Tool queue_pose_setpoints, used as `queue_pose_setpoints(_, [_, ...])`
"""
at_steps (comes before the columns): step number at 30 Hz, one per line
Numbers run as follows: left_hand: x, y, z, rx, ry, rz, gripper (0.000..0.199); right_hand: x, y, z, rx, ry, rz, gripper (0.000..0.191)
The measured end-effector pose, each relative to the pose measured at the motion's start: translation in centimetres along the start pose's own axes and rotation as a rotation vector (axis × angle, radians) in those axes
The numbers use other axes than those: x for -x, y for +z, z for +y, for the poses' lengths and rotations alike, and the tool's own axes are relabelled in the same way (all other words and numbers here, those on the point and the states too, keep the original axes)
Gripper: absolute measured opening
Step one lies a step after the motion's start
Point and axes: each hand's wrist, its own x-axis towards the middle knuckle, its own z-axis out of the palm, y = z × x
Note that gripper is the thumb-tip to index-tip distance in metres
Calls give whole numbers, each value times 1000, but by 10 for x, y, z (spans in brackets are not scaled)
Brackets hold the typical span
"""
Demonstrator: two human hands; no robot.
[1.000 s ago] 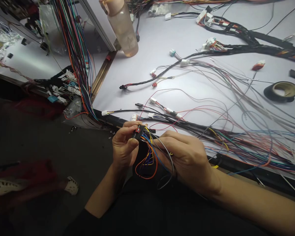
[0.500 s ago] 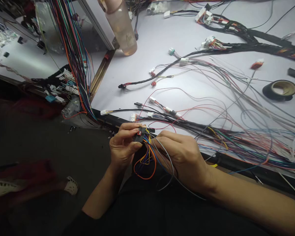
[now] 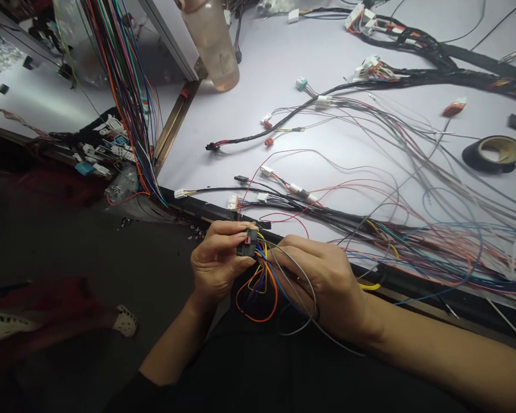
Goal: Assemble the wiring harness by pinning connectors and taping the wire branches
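Between the thumb and fingers of my left hand is a black connector with a small red mark on its upper face. Orange, yellow, blue, purple and grey wires come out of its right side, and some hang below in loops. Close against that side, my right hand pinches at the wires with curled fingers. A blue and a grey wire run into its grip. Its fingertips are partly hidden, so which wire they press on is unclear. Both hands are held in front of the table's near edge.
Across the white table lie a black-wrapped wire harness and many loose wires with small connectors. A roll of black tape lies at the right. A bottle stands at the back; a thick wire bundle hangs at the left.
The connector and both hands sit slightly lower and to the right in view. My left hand keeps its hold on the connector, and my right hand stays at the wires.
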Motion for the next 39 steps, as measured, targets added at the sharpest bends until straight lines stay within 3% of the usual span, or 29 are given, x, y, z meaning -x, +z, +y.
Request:
queue_pose_setpoints(3, [3, 3, 1, 19, -23, 16, 30, 0, 2, -1, -19, -12, 4, 20])
queue_pose_setpoints(11, [4, 9, 0, 214, -290, 196, 20, 3, -4, -1, -47, 135, 72, 14])
queue_pose_setpoints(27, [3, 23, 2, 442, -486, 276, 18, -2, -3, 0, -14, 132, 72, 13])
queue_pose_setpoints(32, [5, 22, 0, 402, -472, 271, 19, -3, -3, -1, -1, 131, 50, 17])
queue_pose_setpoints(39, [4, 17, 0, 204, -323, 188, 20, -3, -4, -1, 12, 130, 15, 20])
